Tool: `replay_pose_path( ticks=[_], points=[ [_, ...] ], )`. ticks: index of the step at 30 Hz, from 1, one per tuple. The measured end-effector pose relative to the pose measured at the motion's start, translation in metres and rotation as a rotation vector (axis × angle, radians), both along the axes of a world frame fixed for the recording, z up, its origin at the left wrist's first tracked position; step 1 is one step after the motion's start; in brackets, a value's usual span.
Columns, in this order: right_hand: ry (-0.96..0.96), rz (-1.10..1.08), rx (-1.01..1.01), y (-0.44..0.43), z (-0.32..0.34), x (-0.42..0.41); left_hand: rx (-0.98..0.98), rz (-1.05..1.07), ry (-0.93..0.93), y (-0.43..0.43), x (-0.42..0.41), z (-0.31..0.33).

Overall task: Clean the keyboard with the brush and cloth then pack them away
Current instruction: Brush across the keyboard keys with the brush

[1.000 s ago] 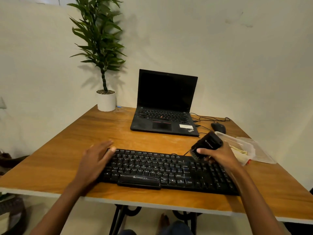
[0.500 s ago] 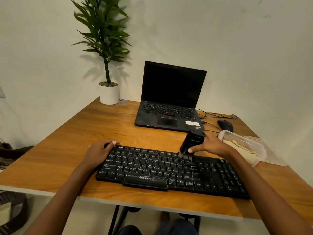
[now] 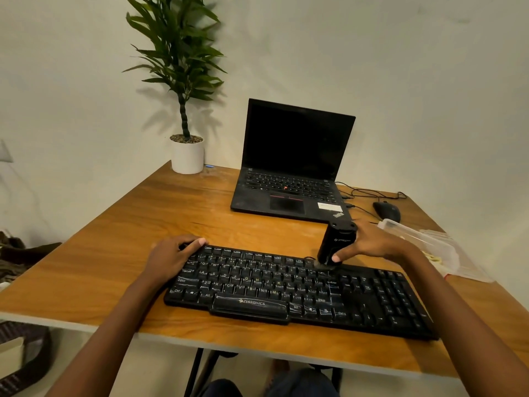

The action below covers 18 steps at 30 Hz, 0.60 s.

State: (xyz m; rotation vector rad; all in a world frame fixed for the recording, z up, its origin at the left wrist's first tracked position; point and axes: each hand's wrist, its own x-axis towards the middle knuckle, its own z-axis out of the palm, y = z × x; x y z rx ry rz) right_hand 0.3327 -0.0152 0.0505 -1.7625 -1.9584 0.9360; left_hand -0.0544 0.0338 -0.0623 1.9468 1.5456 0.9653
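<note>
The wooden table (image 3: 120, 247) carries everything, its grain smooth and slightly glossy. Directly below my grip lies the black keyboard (image 3: 286, 293), long and low, in matte plastic with pale dust streaks on the keycaps and wrist bar. Its numeric block runs off to the right of the grip and its letter rows to the left. Just beyond the grip on the right sits the clear plastic container (image 3: 420, 239), thin-walled, and a pale cloth (image 3: 429, 257) seems to lie inside it.

My left hand (image 3: 169, 259) is well to the left of the grip. Its fingers are laid loosely over the keyboard's far left corner, holding nothing, only bracing. My right hand (image 3: 372, 242) wraps thumb and fingers around the brush (image 3: 337, 243), a stubby black cylinder of smooth plastic with faint lettering, held nearly upright with a slight tilt. Its short bristles (image 3: 322, 265) touch the top key rows right under the grip.

I judge this to be the brushing stage, with the cloth and the packing to come. To do it well, I would use light pressure so the tips splay into the gaps. I would sweep along each row in one direction toward the edge and let the left hand stop the board sliding.
</note>
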Motion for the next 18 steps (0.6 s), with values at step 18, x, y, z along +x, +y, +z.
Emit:
replay_pose_path(
  ticks=[18],
  points=[
    [0.027, -0.02, -0.009, -0.001, 0.001, -0.005, 0.037, -0.005, -0.052, 0.003, -0.003, -0.004]
  ],
)
